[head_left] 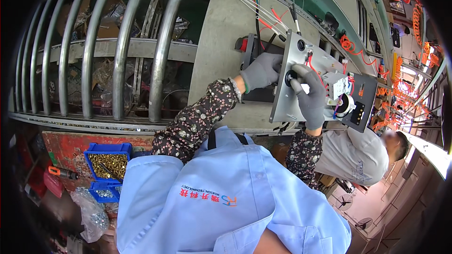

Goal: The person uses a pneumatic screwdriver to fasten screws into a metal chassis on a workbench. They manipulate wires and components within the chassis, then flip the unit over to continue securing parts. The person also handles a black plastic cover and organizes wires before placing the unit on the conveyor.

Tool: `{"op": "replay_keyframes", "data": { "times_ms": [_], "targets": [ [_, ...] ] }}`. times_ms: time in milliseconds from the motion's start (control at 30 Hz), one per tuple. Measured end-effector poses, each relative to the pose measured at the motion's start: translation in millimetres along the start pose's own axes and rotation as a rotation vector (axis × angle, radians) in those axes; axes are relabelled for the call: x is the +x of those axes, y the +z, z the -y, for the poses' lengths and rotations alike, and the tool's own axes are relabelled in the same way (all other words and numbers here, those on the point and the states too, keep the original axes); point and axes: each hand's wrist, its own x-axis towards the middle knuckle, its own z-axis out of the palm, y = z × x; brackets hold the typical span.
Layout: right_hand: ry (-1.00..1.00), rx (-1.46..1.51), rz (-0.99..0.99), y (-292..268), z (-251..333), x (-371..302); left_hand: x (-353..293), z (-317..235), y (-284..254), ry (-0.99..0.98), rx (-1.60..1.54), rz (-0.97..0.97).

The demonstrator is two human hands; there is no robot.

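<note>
A grey metal panel stands tilted up on the bench in front of me, carrying wired parts on its right-hand face. My right hand, in a grey glove, has thumb and fingers closed about a black round fitting in the panel. Behind the panel's left face is my left hand, also gloved, with curled fingers; the panel hides their tips and whatever they grip. Above sits another round black fitting. Red wires run down to a white boxy component.
A flat black part lies behind my left hand, and white cables spread over the grey board. Metal rollers are at left. Blue bins of small hardware sit lower left. Another person is at right.
</note>
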Motion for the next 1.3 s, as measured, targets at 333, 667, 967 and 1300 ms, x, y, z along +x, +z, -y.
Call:
{"op": "replay_keyframes", "data": {
  "times_ms": [333, 667, 967, 1300],
  "targets": [
    [-0.022, 0.133, 0.102, -7.1, -20.2, 0.8, 10.2, 13.8, 6.3, -0.057, -0.065, -0.009],
    [0.133, 0.665, -0.046, -6.7, -36.8, -7.0, 32.3, 13.2, -77.4, -0.224, 0.315, -0.294],
    [-0.178, 1.497, -0.356, -128.0, -11.1, -28.1, 140.2, 133.0, -74.7, -0.175, 1.653, 0.166],
    [0.422, 0.772, -0.557, -81.8, -30.3, -47.0, 128.3, 109.1, -39.8, -0.248, 1.457, -0.090]
  ]
}}
